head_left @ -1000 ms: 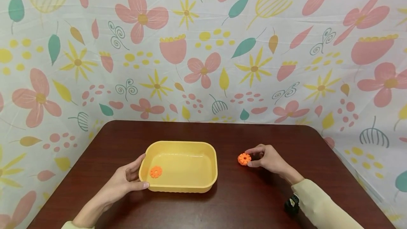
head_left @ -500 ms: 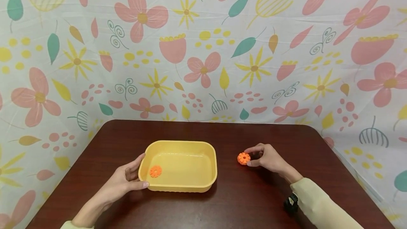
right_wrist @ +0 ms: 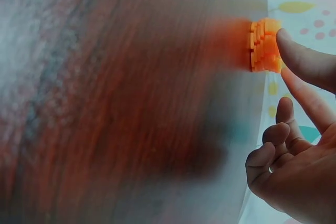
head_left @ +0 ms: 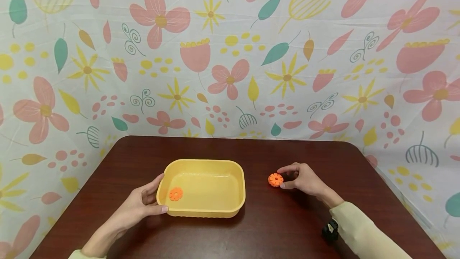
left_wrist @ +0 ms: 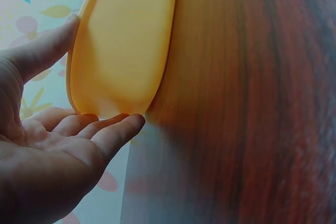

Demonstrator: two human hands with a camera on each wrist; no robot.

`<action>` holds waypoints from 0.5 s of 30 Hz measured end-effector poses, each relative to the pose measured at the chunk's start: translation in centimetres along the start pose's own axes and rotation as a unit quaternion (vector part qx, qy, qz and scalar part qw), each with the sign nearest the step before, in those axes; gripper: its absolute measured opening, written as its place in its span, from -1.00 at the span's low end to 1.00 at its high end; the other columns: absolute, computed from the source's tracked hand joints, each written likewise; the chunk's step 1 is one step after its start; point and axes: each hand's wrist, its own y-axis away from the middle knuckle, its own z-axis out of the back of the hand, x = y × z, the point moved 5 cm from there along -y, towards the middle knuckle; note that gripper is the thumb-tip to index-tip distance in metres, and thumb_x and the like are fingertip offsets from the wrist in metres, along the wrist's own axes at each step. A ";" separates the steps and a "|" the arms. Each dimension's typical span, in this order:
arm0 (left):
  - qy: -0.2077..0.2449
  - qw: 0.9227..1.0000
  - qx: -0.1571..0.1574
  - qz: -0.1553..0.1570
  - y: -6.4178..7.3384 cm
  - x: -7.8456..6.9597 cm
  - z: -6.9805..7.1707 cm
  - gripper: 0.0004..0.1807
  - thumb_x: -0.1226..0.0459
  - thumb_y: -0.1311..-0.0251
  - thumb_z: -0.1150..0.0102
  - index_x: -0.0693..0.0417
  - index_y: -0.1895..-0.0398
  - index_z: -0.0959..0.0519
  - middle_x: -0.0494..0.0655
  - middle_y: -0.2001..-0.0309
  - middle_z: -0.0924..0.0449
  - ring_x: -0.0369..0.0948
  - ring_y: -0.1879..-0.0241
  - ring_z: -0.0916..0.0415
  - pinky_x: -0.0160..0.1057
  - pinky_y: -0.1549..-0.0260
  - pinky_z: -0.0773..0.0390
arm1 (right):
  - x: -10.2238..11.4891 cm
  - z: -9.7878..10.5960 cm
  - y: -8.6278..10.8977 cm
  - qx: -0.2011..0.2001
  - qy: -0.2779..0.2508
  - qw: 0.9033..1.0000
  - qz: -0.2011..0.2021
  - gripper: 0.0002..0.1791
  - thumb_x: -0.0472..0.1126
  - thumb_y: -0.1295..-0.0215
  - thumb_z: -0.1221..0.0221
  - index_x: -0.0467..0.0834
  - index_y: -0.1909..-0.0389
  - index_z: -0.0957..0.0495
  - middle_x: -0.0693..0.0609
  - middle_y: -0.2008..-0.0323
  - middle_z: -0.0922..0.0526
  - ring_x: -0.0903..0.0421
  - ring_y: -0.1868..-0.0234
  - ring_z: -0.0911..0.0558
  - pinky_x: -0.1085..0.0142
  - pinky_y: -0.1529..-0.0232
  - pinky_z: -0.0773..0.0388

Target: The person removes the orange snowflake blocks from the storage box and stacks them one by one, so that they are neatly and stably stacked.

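Note:
A yellow plastic tub (head_left: 201, 212) stands on the table left of centre. My left hand (head_left: 140, 203) grips its left end, thumb at the near corner and fingers against the end wall. In the left wrist view the left hand (left_wrist: 58, 135) spans the tub's end (left_wrist: 121, 40). One flat orange notched disc (head_left: 176, 194) lies inside, near the left wall. To the right of the tub, my right hand (head_left: 303, 179) pinches a short stack of orange notched discs (head_left: 276, 180) between thumb and forefinger. The right wrist view shows the layered stack (right_wrist: 265, 45) on the tabletop, other fingers curled below.
The dark red-brown wooden table (head_left: 230, 239) has rounded far corners. Behind it and at both sides hangs a white cloth (head_left: 230, 123) with a flower print. A black device (head_left: 330, 231) sits at the right wrist, by the pale sleeve.

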 end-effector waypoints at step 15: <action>0.000 1.000 -0.002 0.005 0.1 0.0 0.0 0.08 0.44 -0.28 -0.42 0.26 -0.71 0.10 0.28 -0.63 0.01 0.30 -0.44 -0.29 -0.24 -0.10 -0.61 | 4.5 -1.9 -0.4 0.010 -0.005 0.999 0.045 -0.60 -0.27 -0.12 -0.58 -0.24 -0.01 -0.78 -0.17 0.18 -0.63 -0.14 0.19 -0.49 0.29 0.27 -0.43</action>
